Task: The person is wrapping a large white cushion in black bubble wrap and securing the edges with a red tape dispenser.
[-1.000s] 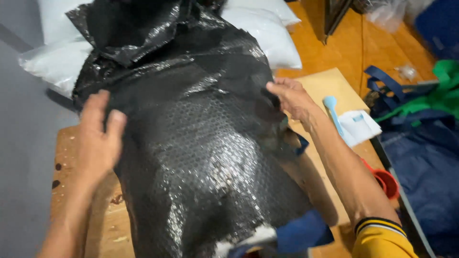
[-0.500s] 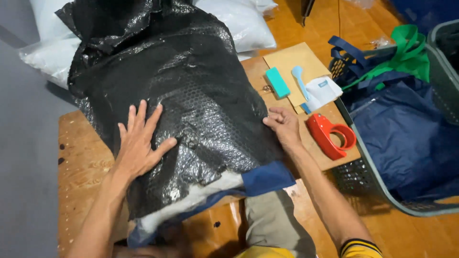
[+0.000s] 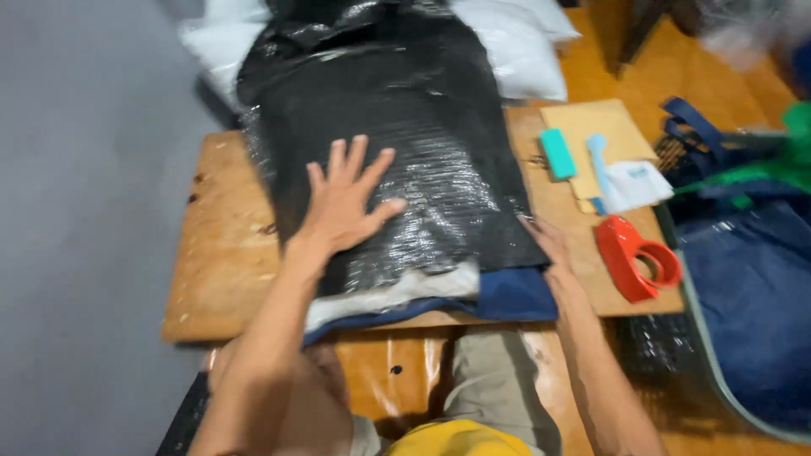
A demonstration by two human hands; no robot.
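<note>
A black sheet of bubble wrap (image 3: 405, 127) lies over a low wooden board (image 3: 224, 253), covering a blue and white fabric item (image 3: 507, 295) whose near edge sticks out. My left hand (image 3: 346, 203) presses flat on the bubble wrap, fingers spread. My right hand (image 3: 547, 245) rests at the sheet's right edge, near the blue fabric; its fingers are partly hidden, so its grip is unclear.
A red tape dispenser (image 3: 634, 257), a teal block (image 3: 557, 152), a light blue tool (image 3: 600, 165), a brown envelope (image 3: 600, 127) and a white paper (image 3: 638, 184) lie on the right. White bags (image 3: 524, 51) lie behind. A basket with blue and green bags (image 3: 752, 253) stands right.
The view has pulled back and shifted. The bubble wrap now lies flatter over the item. My left hand moved up and right on the sheet; my right hand slid down its right edge.
</note>
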